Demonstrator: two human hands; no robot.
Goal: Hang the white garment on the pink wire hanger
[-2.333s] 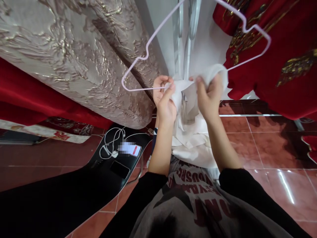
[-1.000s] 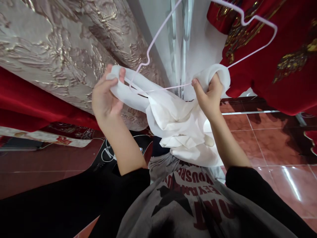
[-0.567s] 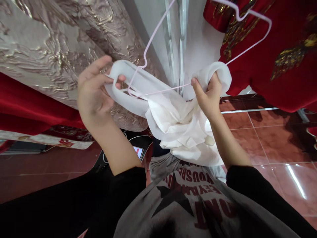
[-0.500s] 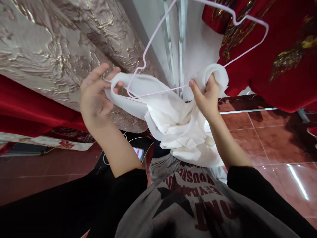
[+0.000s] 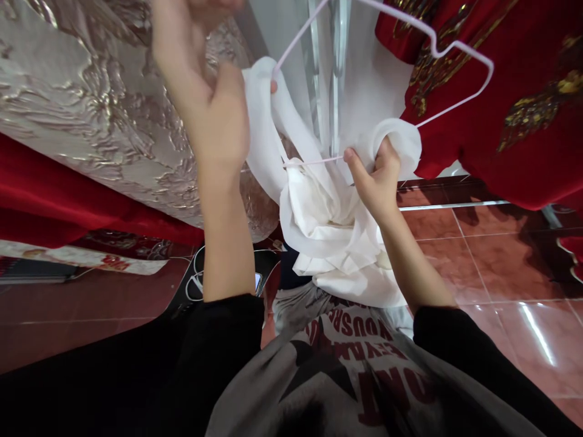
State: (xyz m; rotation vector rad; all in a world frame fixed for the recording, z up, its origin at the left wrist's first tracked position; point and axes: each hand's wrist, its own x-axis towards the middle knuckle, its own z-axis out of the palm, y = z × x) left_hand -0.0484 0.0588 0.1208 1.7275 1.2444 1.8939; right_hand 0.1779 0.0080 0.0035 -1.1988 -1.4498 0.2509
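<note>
A white sheer garment (image 5: 314, 206) hangs bunched between my hands, its lower folds against my lap. A thin pale pink clothes hanger (image 5: 392, 9) runs through its upper part. My left hand (image 5: 214, 115), partly blurred, is raised at the garment's left strap, which loops over the hanger's left end. One fingertip shows through that loop; the other fingers are hidden or cut off by the top edge. On the other side my right hand (image 5: 380, 185) is closed on the right strap, its thumb by the hanger's lower bar and its fingers inside the curled fabric.
A shiny embossed beige fabric (image 5: 91, 109) hangs at the left, with red cloth (image 5: 68, 188) below it. Red garments with gold sequins (image 5: 473, 109) hang at the right. Metal rods (image 5: 334, 79) stand behind. A black seat with a white cable (image 5: 195, 282) is at the lower left.
My left hand has moved up and slightly right, drawing the left strap over the hanger's left end. My right hand stays nearly still on the other strap.
</note>
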